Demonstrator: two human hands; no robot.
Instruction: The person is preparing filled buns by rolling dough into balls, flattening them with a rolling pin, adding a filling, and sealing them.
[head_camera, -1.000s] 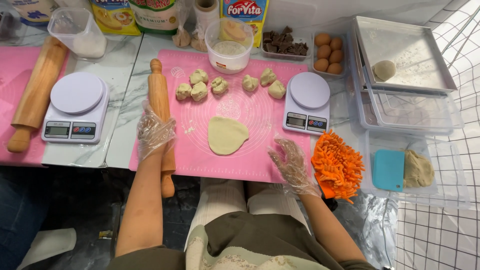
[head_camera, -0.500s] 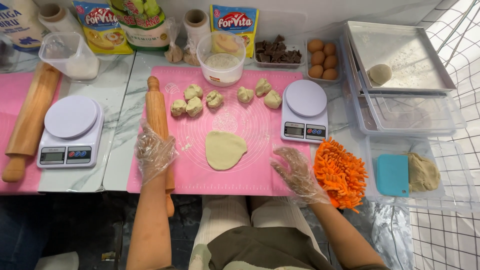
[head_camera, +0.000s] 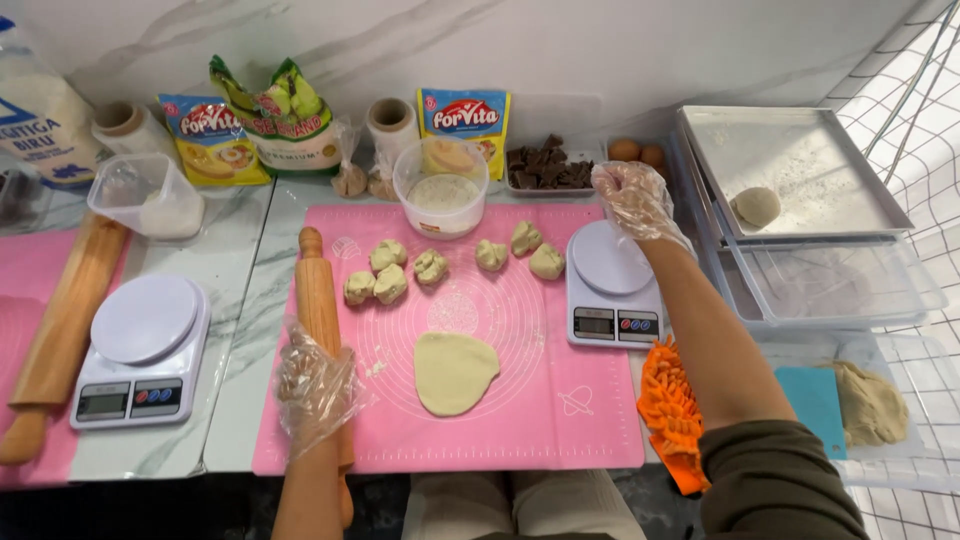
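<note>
1. Above the white digital kitchen scale (head_camera: 608, 280), the right hand (head_camera: 630, 197) in a thin clear plastic glove is hovering with its fingers curled together in a loose fist; I cannot tell if it is holding something inside.
2. Just behind this hand, a black tray of dark chocolate pieces (head_camera: 545, 168) and two brown eggs (head_camera: 637, 152) are standing.
3. At the left edge of the pink silicone baking mat (head_camera: 560, 420), the gloved left hand (head_camera: 315, 385) is resting on the wooden rolling pin (head_camera: 318, 300), with its fingers wrapping over the pin.
4. Between the two hands, a flat round piece of pale dough (head_camera: 455, 371) is lying on the mat, and several small dough lumps (head_camera: 432, 266) are sitting behind it.
5. Behind the lumps, a clear round plastic bowl with white flour (head_camera: 440, 187) is standing.
</note>
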